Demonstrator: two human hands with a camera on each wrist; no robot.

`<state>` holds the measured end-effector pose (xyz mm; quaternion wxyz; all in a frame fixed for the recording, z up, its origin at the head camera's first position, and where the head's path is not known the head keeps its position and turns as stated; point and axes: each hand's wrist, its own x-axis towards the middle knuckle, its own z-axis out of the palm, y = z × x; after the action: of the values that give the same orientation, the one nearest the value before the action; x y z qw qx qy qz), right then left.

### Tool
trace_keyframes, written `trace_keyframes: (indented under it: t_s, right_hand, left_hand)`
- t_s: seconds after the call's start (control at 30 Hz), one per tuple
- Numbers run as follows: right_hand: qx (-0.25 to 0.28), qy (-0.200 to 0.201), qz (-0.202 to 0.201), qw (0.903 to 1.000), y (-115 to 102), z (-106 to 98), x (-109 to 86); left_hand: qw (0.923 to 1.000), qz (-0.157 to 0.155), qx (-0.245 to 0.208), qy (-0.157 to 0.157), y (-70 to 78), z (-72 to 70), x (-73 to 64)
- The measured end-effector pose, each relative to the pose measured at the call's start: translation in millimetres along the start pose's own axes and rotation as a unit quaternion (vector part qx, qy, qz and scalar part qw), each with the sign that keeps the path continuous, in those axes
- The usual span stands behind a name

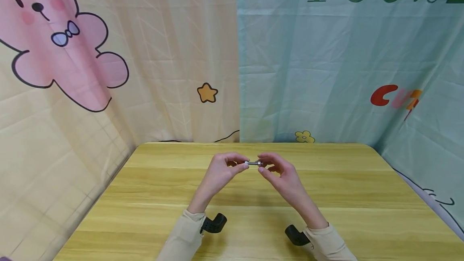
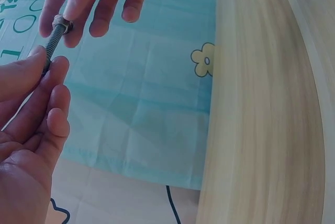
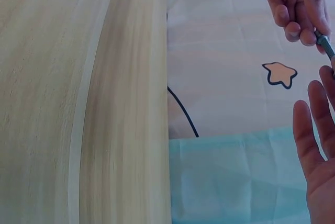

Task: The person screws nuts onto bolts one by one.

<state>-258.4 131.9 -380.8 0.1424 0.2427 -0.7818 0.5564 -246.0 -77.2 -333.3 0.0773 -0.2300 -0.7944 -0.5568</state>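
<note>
A threaded metal bolt (image 1: 252, 163) is held nearly level above the table, between both hands. My left hand (image 1: 225, 171) pinches its left end between thumb and fingers. At the other end sits a nut (image 2: 62, 23), and the thumb and forefinger of my right hand (image 1: 282, 174) pinch it. In the left wrist view the bare thread shows between the two hands, and the right hand's other fingers (image 2: 104, 14) are spread loosely. The right wrist view catches part of the bolt (image 3: 325, 45) at its right edge.
Below the hands lies a wood-grain table (image 1: 253, 220). Printed curtains (image 1: 181, 51) hang behind it and along both sides. Each wrist carries a black camera mount (image 1: 214, 223) over a beige sleeve (image 1: 183, 237).
</note>
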Motion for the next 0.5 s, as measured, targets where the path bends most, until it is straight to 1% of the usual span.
trace_keyframes:
  t_s: [0.07,0.13,0.27,0.37,0.5]
  right_hand:
    - [-0.003,0.003,0.002,1.0000,-1,1,0.1]
    - [-0.008,0.003,0.004,1.0000,-1,1,0.2]
    - [-0.008,0.000,0.006,1.0000,-2,0,-0.1]
    - [-0.003,0.000,0.014,0.9999,-2,0,-1.1]
    - [0.005,0.002,0.036,0.9993,-1,0,-2.3]
  left_hand:
    - [1.0000,-0.005,-0.002,-0.002,0.0,-0.1,0.6]
    - [0.9999,-0.009,-0.003,-0.003,-3.3,0.4,2.0]
    - [0.9999,-0.011,-0.003,-0.003,-19.1,2.7,7.0]
    - [1.0000,-0.005,-0.007,-0.005,-28.5,3.6,9.8]
    - [0.9998,0.009,-0.011,-0.011,-33.4,3.8,11.0]
